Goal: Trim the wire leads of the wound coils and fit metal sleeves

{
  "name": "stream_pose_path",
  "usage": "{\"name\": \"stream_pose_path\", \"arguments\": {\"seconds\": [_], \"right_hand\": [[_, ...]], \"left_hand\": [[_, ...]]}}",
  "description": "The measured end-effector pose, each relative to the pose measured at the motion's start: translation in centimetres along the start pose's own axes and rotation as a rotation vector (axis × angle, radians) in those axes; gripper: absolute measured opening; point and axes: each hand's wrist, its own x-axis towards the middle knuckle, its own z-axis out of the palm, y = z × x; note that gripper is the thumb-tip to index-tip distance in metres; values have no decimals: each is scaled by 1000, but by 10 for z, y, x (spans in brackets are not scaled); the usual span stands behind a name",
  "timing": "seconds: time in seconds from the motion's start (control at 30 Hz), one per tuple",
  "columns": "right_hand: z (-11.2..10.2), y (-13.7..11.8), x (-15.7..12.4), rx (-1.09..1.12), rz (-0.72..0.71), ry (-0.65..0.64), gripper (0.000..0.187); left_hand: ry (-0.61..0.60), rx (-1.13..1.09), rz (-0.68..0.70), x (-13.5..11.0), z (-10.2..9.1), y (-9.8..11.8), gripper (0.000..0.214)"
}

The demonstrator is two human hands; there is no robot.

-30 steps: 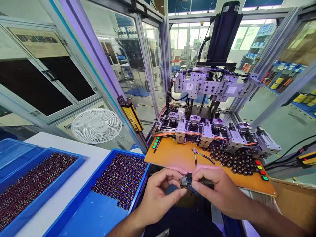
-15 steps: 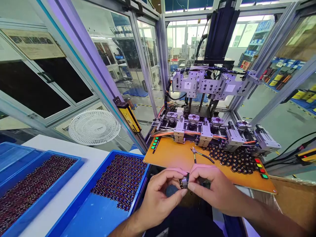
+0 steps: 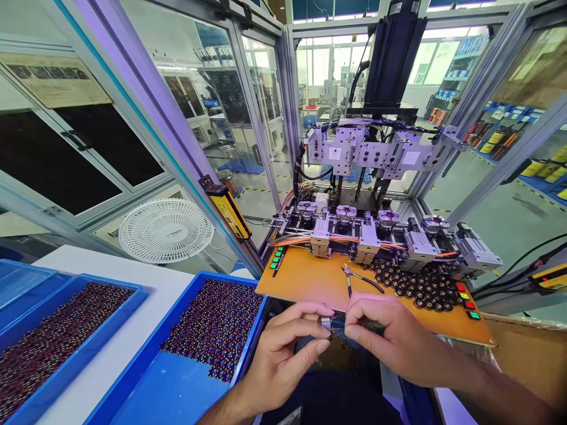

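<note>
While our left hand [image 3: 283, 354] pinches a small metal part [image 3: 325, 323] just short of the orange table [image 3: 305, 277], our right hand [image 3: 385, 330] curls close beside it; whether its fingertips grip anything, we cannot tell. Farther off, on that table, we see pliers [image 3: 348, 272], black round parts [image 3: 425, 283] to their right, and clamps [image 3: 368, 241] behind.

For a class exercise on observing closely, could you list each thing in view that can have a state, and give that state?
Left hand: closed on a small metal part
Right hand: fingertips pinched; grip contents unclear
Cutters: lying with handles spread
Left-side green buttons: lit
Nearer blue tray: partly filled
Cabinet doors: shut
Fan: upturned; cannot tell whether running
</note>
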Motion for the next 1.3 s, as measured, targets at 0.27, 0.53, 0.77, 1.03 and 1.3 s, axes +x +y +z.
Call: {"name": "stream_pose_path", "arguments": {"seconds": [0.27,0.53,0.77,1.03,1.3], "right_hand": [[0,88,26,-311,53,367,24],[62,213,45,-684,269,342,40],[67,230,42,-902,391,248,45],[73,229,33,-974,484,196,47],[61,228,35,-870,497,150,34]], "left_hand": [[101,37,-14,3,-1,-5,26],[169,7,-84,1,-3,-6,19],[193,45,-85,1,-6,-4,19],[188,24,-68,2,-6,-4,19],[175,15,-61,4,-5,-2,22]]}}
